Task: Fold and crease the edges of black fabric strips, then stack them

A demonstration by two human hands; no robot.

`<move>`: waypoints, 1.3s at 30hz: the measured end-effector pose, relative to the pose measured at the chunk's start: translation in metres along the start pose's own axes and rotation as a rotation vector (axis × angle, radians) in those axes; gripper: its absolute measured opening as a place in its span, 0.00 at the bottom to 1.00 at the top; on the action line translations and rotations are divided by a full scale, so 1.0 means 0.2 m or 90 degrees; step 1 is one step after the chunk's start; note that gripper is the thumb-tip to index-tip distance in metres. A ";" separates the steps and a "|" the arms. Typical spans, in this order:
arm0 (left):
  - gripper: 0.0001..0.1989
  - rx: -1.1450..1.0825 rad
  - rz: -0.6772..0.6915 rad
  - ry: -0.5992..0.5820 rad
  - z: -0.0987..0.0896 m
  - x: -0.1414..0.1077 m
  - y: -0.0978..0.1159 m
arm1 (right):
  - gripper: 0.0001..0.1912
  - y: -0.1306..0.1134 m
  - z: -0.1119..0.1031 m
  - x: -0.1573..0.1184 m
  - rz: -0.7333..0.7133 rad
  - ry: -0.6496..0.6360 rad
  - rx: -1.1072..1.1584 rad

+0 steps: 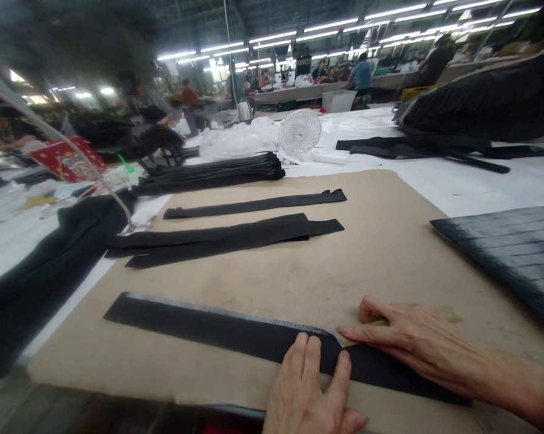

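A long black fabric strip (208, 325) lies across the front of the brown board, with a pale greyish band along its far edge. My left hand (310, 383) presses its spread fingertips onto the strip, holding nothing. Just right of them, my right hand (402, 337) pinches a small flat yellowish piece (350, 343) with a pale tip touching the strip's far edge. Its exact kind is unclear, as the fingers cover part of it. The right forearm hides some of the strip's right end.
On the brown board (366, 259), further back, lie more black strips (235, 238) and a thinner strip (258, 205). Behind are a strip stack (212, 172) and a white fan (300, 131). Dark cloth (50, 259) drapes left; a grey-black panel (506, 247) lies right. People work beyond.
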State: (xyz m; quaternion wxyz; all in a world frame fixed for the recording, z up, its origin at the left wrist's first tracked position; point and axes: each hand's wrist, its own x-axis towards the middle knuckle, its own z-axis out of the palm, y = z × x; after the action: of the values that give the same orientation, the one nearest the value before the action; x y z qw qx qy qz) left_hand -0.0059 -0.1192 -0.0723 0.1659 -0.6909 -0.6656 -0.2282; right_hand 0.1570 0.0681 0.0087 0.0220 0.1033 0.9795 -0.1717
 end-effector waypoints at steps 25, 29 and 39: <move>0.20 -0.006 -0.143 -0.014 -0.10 -0.07 -0.17 | 0.17 -0.12 0.04 0.32 -0.056 -0.019 0.005; 0.19 0.019 -0.143 -0.030 -0.15 -0.08 -0.22 | 0.17 -0.14 0.05 0.37 -0.082 0.020 0.005; 0.16 0.007 -0.175 0.004 -0.20 -0.06 -0.33 | 0.19 -0.24 0.03 0.51 -0.090 0.021 0.001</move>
State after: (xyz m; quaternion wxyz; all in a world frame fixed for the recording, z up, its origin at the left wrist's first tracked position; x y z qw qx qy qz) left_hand -0.0754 -0.1475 -0.0503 0.1394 -0.5917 -0.7546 -0.2472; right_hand 0.0463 0.0408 0.0103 -0.0063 0.0363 0.9845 -0.1715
